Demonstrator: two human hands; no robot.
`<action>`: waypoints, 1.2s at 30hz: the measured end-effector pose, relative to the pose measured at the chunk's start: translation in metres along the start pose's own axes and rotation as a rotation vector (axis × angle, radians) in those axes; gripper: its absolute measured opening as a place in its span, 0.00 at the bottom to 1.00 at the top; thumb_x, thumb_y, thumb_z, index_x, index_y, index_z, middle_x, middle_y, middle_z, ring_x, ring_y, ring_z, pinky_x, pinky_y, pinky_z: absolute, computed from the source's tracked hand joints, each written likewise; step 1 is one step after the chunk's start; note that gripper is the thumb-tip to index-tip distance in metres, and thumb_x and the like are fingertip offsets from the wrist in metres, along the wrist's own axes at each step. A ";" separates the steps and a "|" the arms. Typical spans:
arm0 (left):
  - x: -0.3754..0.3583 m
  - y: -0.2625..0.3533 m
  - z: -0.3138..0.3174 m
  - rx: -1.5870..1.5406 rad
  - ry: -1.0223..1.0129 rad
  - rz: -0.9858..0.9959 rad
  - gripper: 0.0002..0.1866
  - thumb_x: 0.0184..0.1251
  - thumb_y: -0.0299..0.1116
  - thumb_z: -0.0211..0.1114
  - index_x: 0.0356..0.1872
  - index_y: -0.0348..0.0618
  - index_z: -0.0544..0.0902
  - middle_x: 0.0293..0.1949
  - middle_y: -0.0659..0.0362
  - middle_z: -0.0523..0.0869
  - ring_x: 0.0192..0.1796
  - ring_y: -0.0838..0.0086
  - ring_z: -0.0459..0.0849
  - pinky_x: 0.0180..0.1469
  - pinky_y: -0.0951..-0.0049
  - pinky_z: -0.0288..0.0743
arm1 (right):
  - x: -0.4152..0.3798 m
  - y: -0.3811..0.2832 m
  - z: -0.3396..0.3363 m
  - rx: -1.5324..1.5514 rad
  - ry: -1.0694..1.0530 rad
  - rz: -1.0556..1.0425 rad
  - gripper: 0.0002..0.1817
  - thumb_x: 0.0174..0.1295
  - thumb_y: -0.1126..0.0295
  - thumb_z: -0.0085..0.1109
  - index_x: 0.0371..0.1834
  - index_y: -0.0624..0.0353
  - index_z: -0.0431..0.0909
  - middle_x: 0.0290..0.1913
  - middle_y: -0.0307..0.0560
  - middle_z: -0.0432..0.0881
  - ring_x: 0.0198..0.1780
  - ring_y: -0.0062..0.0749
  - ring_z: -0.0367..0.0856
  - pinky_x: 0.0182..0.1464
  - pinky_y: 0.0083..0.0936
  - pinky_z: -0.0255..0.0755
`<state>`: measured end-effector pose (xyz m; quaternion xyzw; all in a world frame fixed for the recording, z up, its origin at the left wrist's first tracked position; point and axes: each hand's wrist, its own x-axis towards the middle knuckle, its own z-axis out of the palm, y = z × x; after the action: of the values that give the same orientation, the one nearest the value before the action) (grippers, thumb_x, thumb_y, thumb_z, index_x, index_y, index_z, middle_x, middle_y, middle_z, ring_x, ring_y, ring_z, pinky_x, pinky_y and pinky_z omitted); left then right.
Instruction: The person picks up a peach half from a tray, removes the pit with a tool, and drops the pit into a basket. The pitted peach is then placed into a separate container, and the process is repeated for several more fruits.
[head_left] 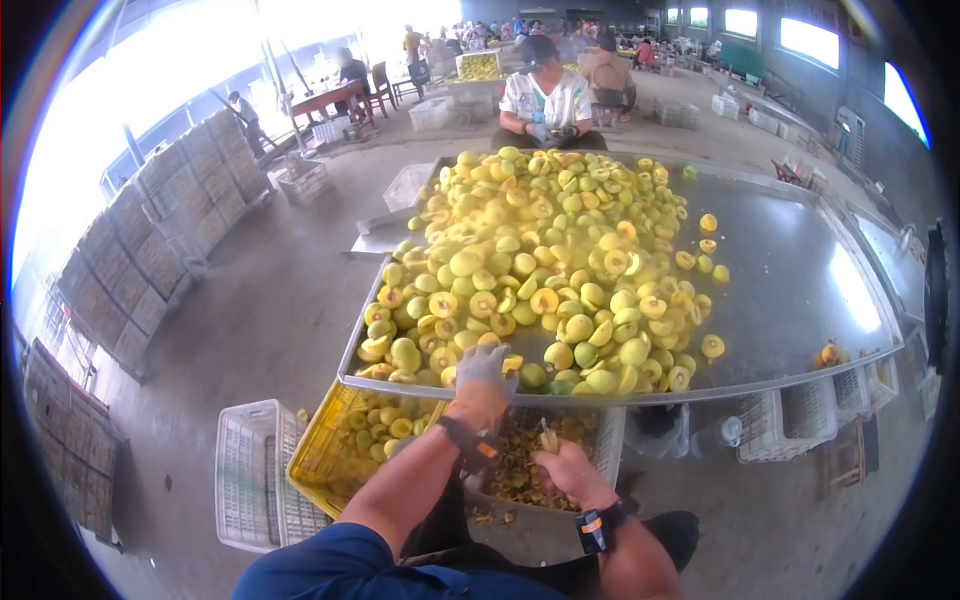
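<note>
My left hand (484, 372), in a grey glove, reaches over the near rim of the metal table (640, 398). Its fingers are stretched onto the edge of a heap of yellow-green peaches (560, 260), many cut in half with the stones showing. Right at those fingertips lies a peach half (512, 362). Lower down, my bare right hand (568, 472) is closed around a small hand tool (549, 438), whose pale end sticks up past the fingers. Beneath it is a crate holding brown peach stones and scraps (525, 465).
Left of my legs stand a yellow crate (325, 440) of peaches and a white crate (245, 470). Across the table sits a person (545, 95) with gloved hands. White crates (790, 415) stand under the table's right side. Stacked crates (150, 230) line the left.
</note>
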<state>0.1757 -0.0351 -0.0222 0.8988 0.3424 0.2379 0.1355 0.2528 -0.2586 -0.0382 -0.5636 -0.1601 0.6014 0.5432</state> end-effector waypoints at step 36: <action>-0.022 0.035 -0.028 -1.058 -0.518 0.190 0.40 0.69 0.27 0.79 0.80 0.39 0.69 0.75 0.53 0.78 0.75 0.69 0.76 0.78 0.62 0.71 | 0.017 -0.040 0.013 0.307 0.406 -0.389 0.11 0.76 0.64 0.59 0.54 0.55 0.84 0.33 0.31 0.80 0.22 0.15 0.72 0.22 0.17 0.65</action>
<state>0.1658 -0.0729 0.0083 0.7648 0.0512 0.1603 0.6220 0.2646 -0.2246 -0.0110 -0.5425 -0.0605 0.3788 0.7474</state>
